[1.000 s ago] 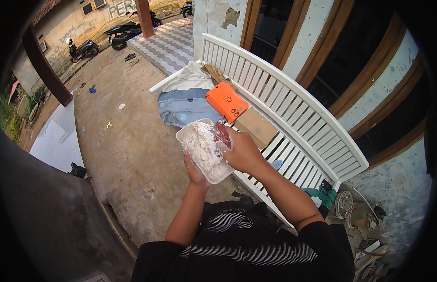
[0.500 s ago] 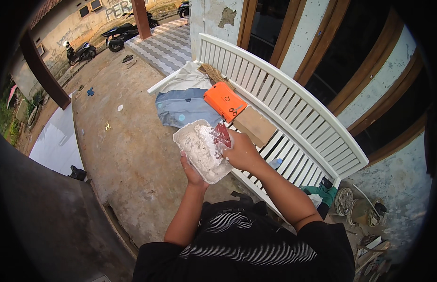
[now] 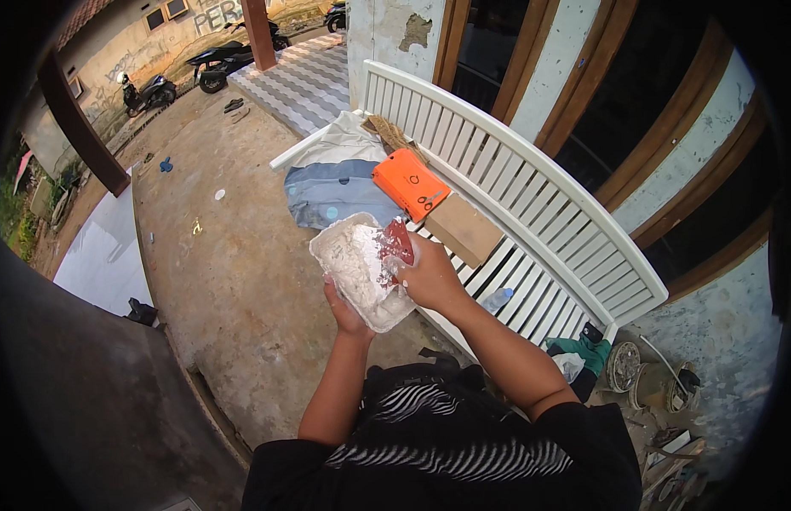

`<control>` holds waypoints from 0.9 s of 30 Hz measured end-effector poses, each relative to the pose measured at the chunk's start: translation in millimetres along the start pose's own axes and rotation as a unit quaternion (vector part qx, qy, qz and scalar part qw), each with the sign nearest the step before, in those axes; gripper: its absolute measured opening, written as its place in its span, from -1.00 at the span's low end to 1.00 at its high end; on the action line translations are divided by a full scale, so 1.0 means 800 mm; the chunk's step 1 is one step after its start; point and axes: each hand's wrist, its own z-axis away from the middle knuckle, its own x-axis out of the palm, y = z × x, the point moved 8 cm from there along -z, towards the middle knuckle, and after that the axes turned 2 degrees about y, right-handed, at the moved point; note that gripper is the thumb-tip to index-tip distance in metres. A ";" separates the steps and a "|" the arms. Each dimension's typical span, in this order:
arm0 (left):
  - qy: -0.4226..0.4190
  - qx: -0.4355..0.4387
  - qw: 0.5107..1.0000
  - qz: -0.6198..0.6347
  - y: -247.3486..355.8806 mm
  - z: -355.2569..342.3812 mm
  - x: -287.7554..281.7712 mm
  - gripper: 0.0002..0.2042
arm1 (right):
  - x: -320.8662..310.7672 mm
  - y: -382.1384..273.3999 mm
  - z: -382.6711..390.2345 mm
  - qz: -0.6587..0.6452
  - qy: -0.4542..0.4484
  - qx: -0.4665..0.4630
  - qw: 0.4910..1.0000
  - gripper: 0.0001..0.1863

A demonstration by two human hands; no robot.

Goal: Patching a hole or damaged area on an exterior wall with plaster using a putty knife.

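A pale plastic container [image 3: 344,264] of off-white paste is held up in front of me. My left hand [image 3: 344,307] grips it from its lower left, fingers curled round the underside. My right hand [image 3: 425,277] is closed on a red, paste-smeared scraper [image 3: 398,241] at the container's right side, with the blade against the paste. Just beyond lie an orange case [image 3: 410,183] with a scissors-like shape on it, a blue-grey cloth [image 3: 336,192] and a cardboard box [image 3: 464,228], all on a white slatted bench.
The white bench [image 3: 515,175] runs along the wall, carrying a plastic bottle [image 3: 496,299] and green cloth [image 3: 574,347]. Buckets [image 3: 653,386] stand at lower right. A concrete floor [image 3: 200,281], a step [image 3: 289,89], pillars [image 3: 80,119] and parked scooters [image 3: 149,96] are to the left and behind.
The container has shifted slightly left with both my hands. The scraper is still in my right hand, at much the same angle in the paste.
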 end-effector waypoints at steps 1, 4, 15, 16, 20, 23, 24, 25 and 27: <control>-0.007 0.002 1.000 0.018 0.003 -0.001 0.001 -0.26 | -0.003 0.000 0.001 -0.019 0.012 -0.005 1.000 -0.62; -0.010 0.007 0.999 0.041 0.007 0.000 -0.001 -0.27 | -0.005 -0.018 0.012 0.012 -0.014 0.005 1.000 -0.63; 0.007 -0.032 0.999 -0.007 -0.004 0.005 -0.001 -0.30 | 0.014 0.004 0.004 0.008 -0.025 -0.003 1.000 -0.65; -0.016 -0.050 0.998 0.020 -0.004 0.007 0.006 -0.29 | 0.006 0.006 0.003 0.014 -0.035 0.000 0.999 -0.64; -0.054 -0.048 0.997 0.031 -0.005 0.011 0.009 -0.29 | -0.013 -0.019 0.010 0.036 -0.070 -0.022 0.997 -0.61; 0.015 -0.041 0.999 0.008 -0.007 0.007 -0.002 -0.28 | -0.024 -0.007 0.014 0.048 -0.090 -0.021 0.995 -0.63; 0.014 -0.041 0.999 0.008 -0.005 0.005 0.000 -0.28 | -0.035 0.003 0.016 0.036 -0.060 -0.009 0.998 -0.63; 0.014 -0.033 0.999 0.023 0.002 0.003 0.001 -0.29 | -0.047 0.010 0.017 0.024 -0.030 0.002 0.999 -0.64; 0.015 -0.029 0.999 0.037 0.006 0.003 0.000 -0.29 | -0.055 0.022 0.020 0.014 -0.024 0.018 0.999 -0.64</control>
